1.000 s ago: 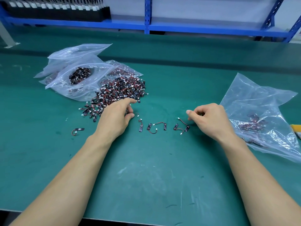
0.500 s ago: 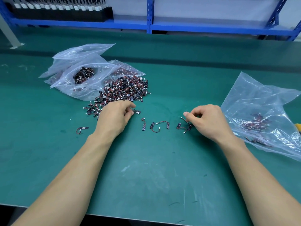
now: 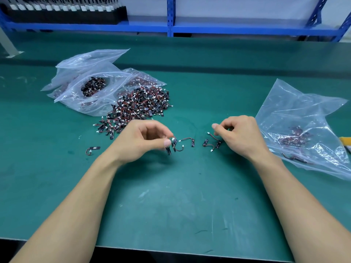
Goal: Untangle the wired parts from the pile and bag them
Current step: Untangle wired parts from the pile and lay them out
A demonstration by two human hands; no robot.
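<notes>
A tangled pile of small wired parts (image 3: 140, 107), black tabs with red-black leads and white plugs, lies on the green mat. My left hand (image 3: 140, 141) hovers just right of the pile's near end and pinches one wired part (image 3: 171, 144) between thumb and fingertips. Two separated parts lie in a row between my hands: one (image 3: 187, 140) beside the left fingertips, another (image 3: 209, 146) by my right hand (image 3: 239, 135). The right hand's fingers are curled, thumb against forefinger, with nothing visible between them. A clear bag (image 3: 303, 114) holding a few parts lies to its right.
Clear bags (image 3: 91, 95) with more parts lie behind and left of the pile. One stray part (image 3: 93, 149) sits left of my left wrist. A yellow object (image 3: 345, 141) shows at the right edge. Blue shelving (image 3: 171, 31) runs along the table's far side.
My left hand has left the pile's edge, lifted and moved right with a wired part pinched in it. The right hand has stayed beside the row of parts.
</notes>
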